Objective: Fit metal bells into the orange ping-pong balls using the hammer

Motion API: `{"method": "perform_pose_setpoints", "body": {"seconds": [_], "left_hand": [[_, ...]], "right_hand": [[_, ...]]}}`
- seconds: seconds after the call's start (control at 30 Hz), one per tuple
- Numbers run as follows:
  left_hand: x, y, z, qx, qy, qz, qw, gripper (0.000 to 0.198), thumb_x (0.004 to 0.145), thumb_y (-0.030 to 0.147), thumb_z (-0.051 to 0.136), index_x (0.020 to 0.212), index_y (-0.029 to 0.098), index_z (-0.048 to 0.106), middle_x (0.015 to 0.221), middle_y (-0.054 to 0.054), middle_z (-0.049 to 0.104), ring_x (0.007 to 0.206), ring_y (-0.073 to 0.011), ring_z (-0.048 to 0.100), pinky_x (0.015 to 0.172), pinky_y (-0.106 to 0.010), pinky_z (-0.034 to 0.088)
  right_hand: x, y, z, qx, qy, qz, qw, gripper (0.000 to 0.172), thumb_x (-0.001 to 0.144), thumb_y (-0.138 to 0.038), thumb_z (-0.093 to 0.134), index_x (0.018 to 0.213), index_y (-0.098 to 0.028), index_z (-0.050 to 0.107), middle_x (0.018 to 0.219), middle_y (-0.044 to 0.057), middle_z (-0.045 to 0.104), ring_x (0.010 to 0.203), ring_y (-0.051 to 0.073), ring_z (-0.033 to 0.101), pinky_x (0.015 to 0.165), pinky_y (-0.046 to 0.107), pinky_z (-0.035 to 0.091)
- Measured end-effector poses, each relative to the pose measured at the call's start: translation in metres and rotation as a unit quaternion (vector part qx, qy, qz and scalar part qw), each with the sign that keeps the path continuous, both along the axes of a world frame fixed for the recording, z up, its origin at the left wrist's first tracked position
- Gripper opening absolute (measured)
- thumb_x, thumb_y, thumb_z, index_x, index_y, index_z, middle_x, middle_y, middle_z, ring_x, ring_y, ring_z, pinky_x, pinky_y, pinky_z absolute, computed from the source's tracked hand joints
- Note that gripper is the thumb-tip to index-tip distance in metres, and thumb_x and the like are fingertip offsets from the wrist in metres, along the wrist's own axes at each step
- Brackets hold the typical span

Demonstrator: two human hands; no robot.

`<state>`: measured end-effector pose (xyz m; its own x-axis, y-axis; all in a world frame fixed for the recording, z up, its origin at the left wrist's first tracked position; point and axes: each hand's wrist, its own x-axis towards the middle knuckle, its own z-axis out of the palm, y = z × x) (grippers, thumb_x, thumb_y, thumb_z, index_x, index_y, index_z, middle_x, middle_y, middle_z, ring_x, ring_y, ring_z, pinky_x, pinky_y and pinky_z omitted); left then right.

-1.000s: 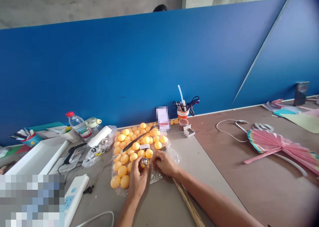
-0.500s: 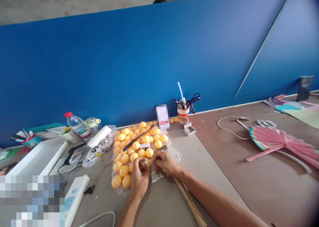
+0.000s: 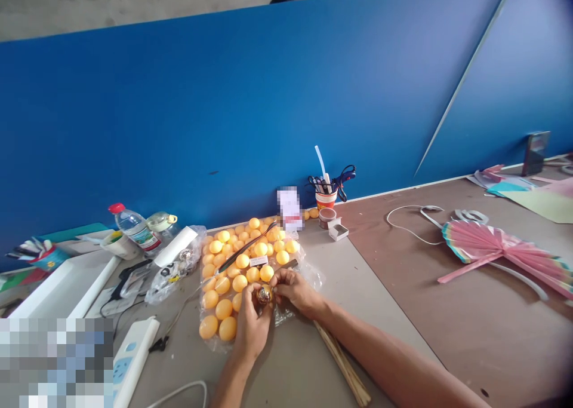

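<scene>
Between thumb and fingers, my left hand (image 3: 253, 321) grips a small shiny metallic ball (image 3: 264, 294). Right beside the ball is my right hand (image 3: 293, 290), its thumb and fingertips pinched together; what they hold, if anything, is too small to make out. Both hands are over the near right corner of a clear plastic bag filled with orange ping-pong balls (image 3: 222, 285). A dark thin tool (image 3: 244, 249) lies slantwise across the bag, next to a small white label (image 3: 258, 261). Under my right forearm lies a bundle of thin wooden sticks (image 3: 342, 363).
A power strip (image 3: 134, 354), a white tray (image 3: 67, 288) and a red-capped bottle (image 3: 134, 227) stand at left. Behind are a cup of tools (image 3: 326, 199) and a small open box (image 3: 338, 231). A pink paper fan (image 3: 496, 247) lies at right, before a blue partition (image 3: 224, 109).
My right hand has come in from the right and now meets the shiny ball in my left hand. The whole view has shifted slightly.
</scene>
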<state>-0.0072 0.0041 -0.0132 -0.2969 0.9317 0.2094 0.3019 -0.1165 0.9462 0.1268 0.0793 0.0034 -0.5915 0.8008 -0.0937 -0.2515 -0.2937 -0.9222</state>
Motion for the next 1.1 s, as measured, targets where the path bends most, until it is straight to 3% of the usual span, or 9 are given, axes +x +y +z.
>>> {"method": "perform_pose_setpoints", "body": {"seconds": [0.17,0.3,0.6,0.9,1.1], "left_hand": [[-0.001,0.001,-0.007,0.039,0.041,0.015,0.998,0.033,0.079,0.034,0.067,0.106,0.020,0.055,0.094,-0.006,0.069,0.084,-0.0206,0.068,0.077,-0.036,0.057],[-0.003,0.002,-0.010,0.048,0.055,0.024,0.997,0.040,0.081,0.033,0.065,0.117,0.020,0.053,0.108,-0.010,0.067,0.098,-0.0227,0.067,0.084,-0.038,0.056],[-0.005,0.002,-0.003,0.065,0.147,0.039,0.986,0.030,0.084,0.032,0.061,0.112,0.021,0.056,0.112,-0.011,0.061,0.108,-0.0261,0.060,0.092,-0.044,0.051],[-0.002,0.001,-0.005,0.044,0.094,0.030,0.994,0.029,0.084,0.029,0.060,0.111,0.020,0.058,0.104,-0.011,0.067,0.099,-0.0246,0.065,0.086,-0.040,0.055],[-0.001,0.000,0.000,0.042,0.062,0.031,0.997,0.036,0.080,0.032,0.065,0.113,0.020,0.058,0.108,-0.011,0.067,0.105,-0.0265,0.063,0.087,-0.041,0.055]], "right_hand": [[-0.001,0.002,-0.003,-0.005,0.006,0.009,1.000,0.018,0.068,-0.031,0.071,0.069,-0.022,0.056,0.048,-0.006,0.053,0.043,0.010,0.045,0.046,0.023,0.033],[-0.003,0.004,-0.004,-0.008,0.019,0.012,1.000,0.019,0.063,-0.029,0.073,0.072,-0.021,0.058,0.054,-0.007,0.056,0.044,0.009,0.047,0.046,0.022,0.033],[0.000,0.000,0.007,-0.016,-0.046,0.012,0.999,0.015,0.067,-0.034,0.070,0.070,-0.022,0.062,0.047,-0.006,0.052,0.044,0.010,0.043,0.048,0.024,0.035],[0.001,-0.002,0.005,0.002,0.004,0.028,1.000,0.023,0.071,-0.041,0.070,0.065,-0.022,0.058,0.050,-0.006,0.054,0.047,0.010,0.044,0.052,0.024,0.034],[0.000,-0.003,0.006,-0.002,-0.012,0.021,1.000,0.019,0.076,-0.038,0.065,0.069,-0.022,0.056,0.052,-0.004,0.054,0.050,0.012,0.048,0.054,0.025,0.036]]}}
